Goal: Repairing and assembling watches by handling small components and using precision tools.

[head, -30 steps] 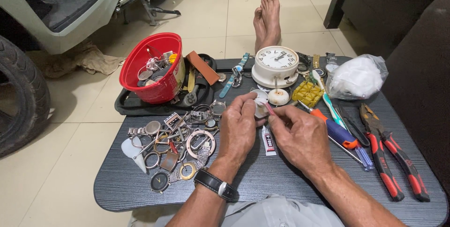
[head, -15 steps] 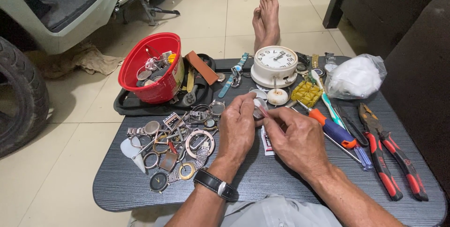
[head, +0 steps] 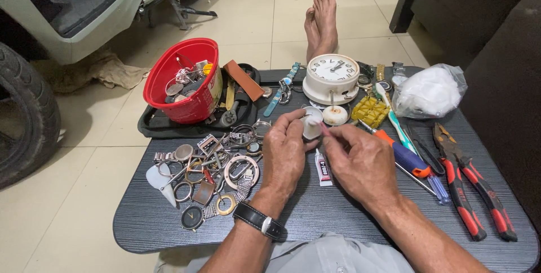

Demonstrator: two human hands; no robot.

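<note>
Watch parts [head: 211, 166] crowd the dark table [head: 315, 216] just left of the left hand [head: 284, 157], closing that side. Ahead of both hands, a white clock [head: 331, 77] and a small white dish [head: 335, 115] block the way. Right of the right hand [head: 360, 163], a screwdriver [head: 408, 157] and red pliers [head: 470, 185] lie across the path. Bare tabletop opens near the wrists, apart from a small glue tube [head: 322, 169] between the hands.

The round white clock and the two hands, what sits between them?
In the head view, a small round white puck-shaped thing lies on the dark table between the round white clock and the hands.
</note>
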